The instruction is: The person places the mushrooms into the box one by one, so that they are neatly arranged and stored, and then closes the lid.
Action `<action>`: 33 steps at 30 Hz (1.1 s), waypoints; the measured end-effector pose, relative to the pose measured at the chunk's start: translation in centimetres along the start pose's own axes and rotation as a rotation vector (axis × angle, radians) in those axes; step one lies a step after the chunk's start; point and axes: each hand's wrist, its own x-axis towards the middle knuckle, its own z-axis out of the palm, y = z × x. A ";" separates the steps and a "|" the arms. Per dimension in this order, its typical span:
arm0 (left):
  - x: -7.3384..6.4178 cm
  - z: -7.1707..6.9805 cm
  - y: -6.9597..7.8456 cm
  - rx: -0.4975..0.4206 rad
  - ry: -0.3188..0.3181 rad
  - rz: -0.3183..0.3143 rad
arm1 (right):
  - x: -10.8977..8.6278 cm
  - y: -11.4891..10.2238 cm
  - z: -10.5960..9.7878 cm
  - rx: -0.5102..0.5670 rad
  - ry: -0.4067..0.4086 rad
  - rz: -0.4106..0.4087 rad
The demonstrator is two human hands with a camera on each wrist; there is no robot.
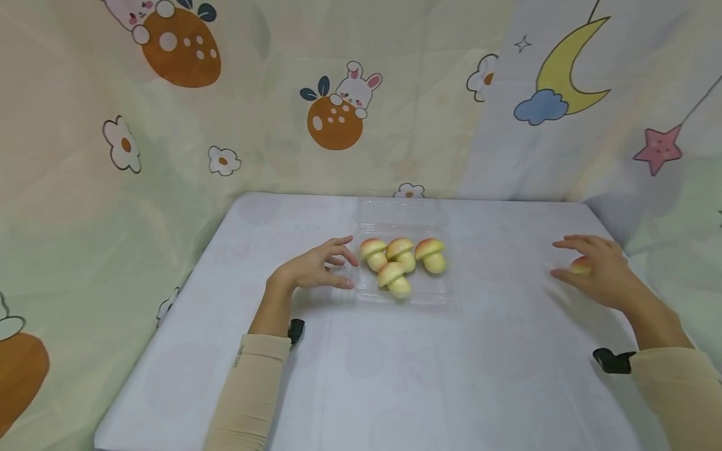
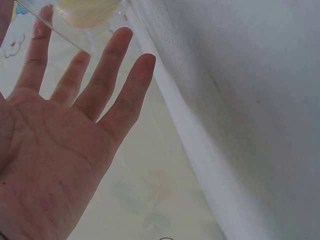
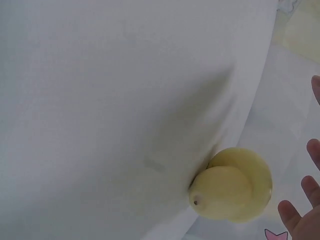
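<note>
A clear plastic box (image 1: 440, 289) with its lid (image 1: 400, 212) folded back stands on the table. Several toy mushrooms (image 1: 401, 252), yellow with reddish caps, lie inside it. My left hand (image 1: 313, 266) is at the box's left side, fingers spread and slightly bent; whether they touch the wall I cannot tell. Far to the right, my right hand (image 1: 602, 269) hovers around another mushroom (image 1: 580, 265), partly hidden by the hand in the head view. In the right wrist view that mushroom (image 3: 222, 192) rests on the cloth, with visible fingertips (image 3: 287, 212) apart from it.
A white cloth covers the table (image 1: 361, 376). Patterned curtain fabric (image 1: 271, 94) hangs behind it and along both sides. Dark wrist cameras (image 1: 612, 361) stick out beside both sleeves.
</note>
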 end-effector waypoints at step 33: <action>0.0 0.0 0.1 -0.005 0.006 -0.012 | -2.4 3.6 -0.4 0.036 -0.025 0.132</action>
